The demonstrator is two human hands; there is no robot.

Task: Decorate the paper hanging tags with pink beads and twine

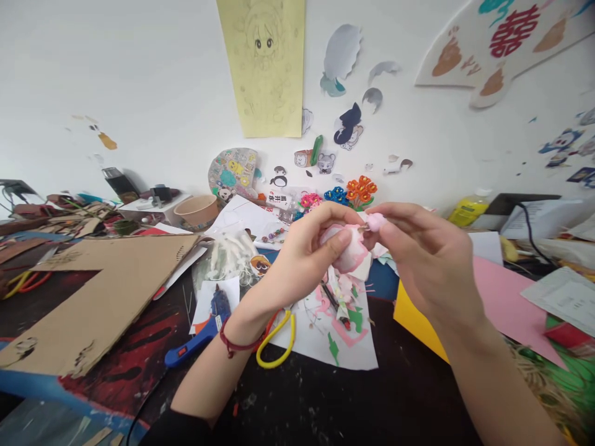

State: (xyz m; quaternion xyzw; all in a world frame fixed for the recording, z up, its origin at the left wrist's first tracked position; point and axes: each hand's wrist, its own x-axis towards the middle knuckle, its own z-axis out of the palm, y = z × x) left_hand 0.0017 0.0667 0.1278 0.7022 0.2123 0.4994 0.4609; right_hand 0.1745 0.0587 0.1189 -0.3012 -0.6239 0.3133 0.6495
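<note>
Above the table's middle, my left hand [320, 244] is closed on a white scalloped piece with a pink edge [349, 255], thumb on its face. Beside it my right hand [423, 248] pinches a small pale pink puff [375, 222] between thumb and forefinger. The two pieces nearly meet at the fingertips; whether they are joined cannot be made out. Under my hands lies a white sheet [357, 356] with pink and green paper scraps [356, 319]. Yellow-handled scissors [279, 353] and a blue glue gun [204, 337] lie near my left forearm.
Cut cardboard [106, 291] covers the table's left side. Behind stand a tan bowl [198, 210] and orange craft flowers [361, 189]. Pink card [506, 303] and yellow card [416, 319] lie at right. A bottle of yellow liquid [468, 209] stands against the wall.
</note>
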